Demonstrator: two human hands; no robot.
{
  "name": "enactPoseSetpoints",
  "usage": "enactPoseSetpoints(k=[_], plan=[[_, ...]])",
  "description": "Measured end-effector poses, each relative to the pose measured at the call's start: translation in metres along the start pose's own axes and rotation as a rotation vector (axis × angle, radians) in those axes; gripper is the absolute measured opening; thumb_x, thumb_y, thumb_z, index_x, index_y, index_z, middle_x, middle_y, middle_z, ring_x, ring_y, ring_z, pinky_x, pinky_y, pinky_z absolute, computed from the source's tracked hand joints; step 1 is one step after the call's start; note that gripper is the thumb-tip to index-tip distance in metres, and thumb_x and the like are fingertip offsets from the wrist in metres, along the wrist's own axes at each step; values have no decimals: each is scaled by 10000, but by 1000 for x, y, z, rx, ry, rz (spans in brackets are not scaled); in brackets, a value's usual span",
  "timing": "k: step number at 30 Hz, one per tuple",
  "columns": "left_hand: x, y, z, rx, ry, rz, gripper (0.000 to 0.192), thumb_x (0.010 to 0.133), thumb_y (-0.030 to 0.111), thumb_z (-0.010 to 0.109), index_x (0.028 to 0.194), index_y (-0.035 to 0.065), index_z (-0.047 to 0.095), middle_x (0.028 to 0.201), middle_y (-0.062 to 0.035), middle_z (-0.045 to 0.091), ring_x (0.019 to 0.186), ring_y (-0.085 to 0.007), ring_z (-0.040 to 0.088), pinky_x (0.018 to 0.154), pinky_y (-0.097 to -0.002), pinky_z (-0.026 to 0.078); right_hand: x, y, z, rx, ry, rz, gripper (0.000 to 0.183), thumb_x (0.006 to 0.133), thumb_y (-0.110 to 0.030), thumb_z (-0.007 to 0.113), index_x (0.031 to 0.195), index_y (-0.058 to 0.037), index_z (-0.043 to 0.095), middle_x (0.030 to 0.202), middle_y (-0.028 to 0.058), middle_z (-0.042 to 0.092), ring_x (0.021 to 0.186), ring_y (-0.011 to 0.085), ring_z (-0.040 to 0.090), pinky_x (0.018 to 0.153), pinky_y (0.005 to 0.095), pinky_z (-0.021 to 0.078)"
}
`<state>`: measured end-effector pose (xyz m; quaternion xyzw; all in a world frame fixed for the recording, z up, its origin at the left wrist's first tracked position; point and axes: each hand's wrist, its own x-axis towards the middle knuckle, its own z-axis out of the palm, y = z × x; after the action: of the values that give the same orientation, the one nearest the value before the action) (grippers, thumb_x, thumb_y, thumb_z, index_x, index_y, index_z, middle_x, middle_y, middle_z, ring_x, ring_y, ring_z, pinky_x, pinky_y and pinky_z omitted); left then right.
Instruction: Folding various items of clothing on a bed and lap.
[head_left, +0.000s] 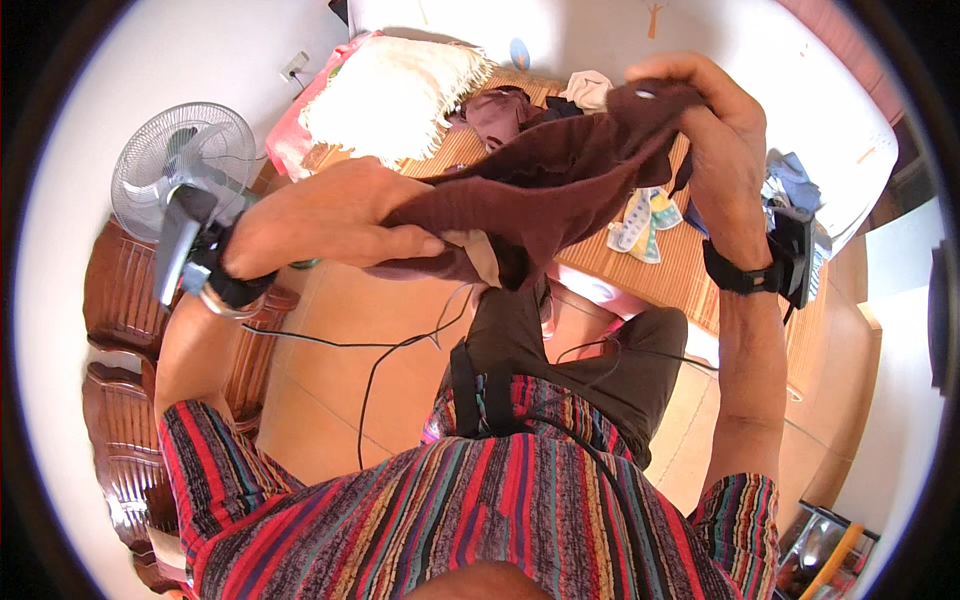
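Observation:
A dark maroon cloth garment (525, 202) is stretched in the air between my two hands, above the edge of a bed with a bamboo mat (600, 259). On one side my left hand (337, 214) grips it, thumb on top, near a pale patch of the cloth. My right hand (709, 112) holds the other end higher up, with the fabric bunched between thumb and fingers. A small white spot shows on the cloth by the right fingers. Each wrist bears a strapped device. What kind of garment it is, I cannot tell.
A white fringed pillow (390, 94) and crumpled mauve clothing (495, 116) lie on the mat. A patterned cloth (645, 221) and blue clothes (791, 184) lie to the right. At left stand a fan (184, 161) and wooden chairs (124, 300). Black cables (367, 375) hang before my lap.

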<state>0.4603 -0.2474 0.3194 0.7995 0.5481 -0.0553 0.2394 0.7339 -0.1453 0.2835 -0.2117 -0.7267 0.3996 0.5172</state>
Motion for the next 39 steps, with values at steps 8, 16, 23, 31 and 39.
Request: enactPoseSetpoints(k=[8, 16, 23, 31, 39], plan=[[-3, -7, -31, -471, 186, 455, 200, 785, 47, 492, 896, -50, 627, 986, -110, 602, 859, -195, 588, 777, -317, 476, 11, -7, -11, -143, -271, -33, 203, 761, 22, 538, 926, -35, 642, 764, 21, 631, 712, 78, 567, 656, 229, 457], [-27, 1, -107, -289, 723, 594, 247, 854, 229, 545, 772, 9, 624, 780, -108, 627, 682, -196, 594, 694, -323, 485, -17, 25, 22, -659, -889, -18, 202, 726, -150, 611, 888, -31, 595, 830, 176, 638, 743, 373, 603, 659, 418, 485], [-42, -10, -129, 130, 818, 254, 126, 780, -29, 473, 837, -2, 583, 1048, -92, 608, 899, -201, 569, 871, -327, 423, 95, 22, -69, -1378, -109, -427, 285, 697, -114, 609, 976, -63, 636, 927, 163, 630, 866, 333, 624, 725, 431, 507], [-33, 42, -222, 838, 1448, 315, 268, 799, 18, 558, 1062, 46, 601, 1040, -111, 631, 942, -278, 567, 874, -395, 421, 178, -206, -156, -1675, 504, -897, 113, 726, -39, 523, 824, -46, 579, 794, 178, 606, 783, 360, 593, 664, 440, 471], [51, 143, -191, 413, 1284, 349, 81, 838, 101, 586, 841, 24, 611, 647, -130, 601, 628, -270, 612, 581, -390, 487, 129, -237, -201, -2038, 198, -599, 102, 729, -78, 528, 792, -29, 592, 709, 179, 612, 668, 361, 603, 579, 440, 480]])
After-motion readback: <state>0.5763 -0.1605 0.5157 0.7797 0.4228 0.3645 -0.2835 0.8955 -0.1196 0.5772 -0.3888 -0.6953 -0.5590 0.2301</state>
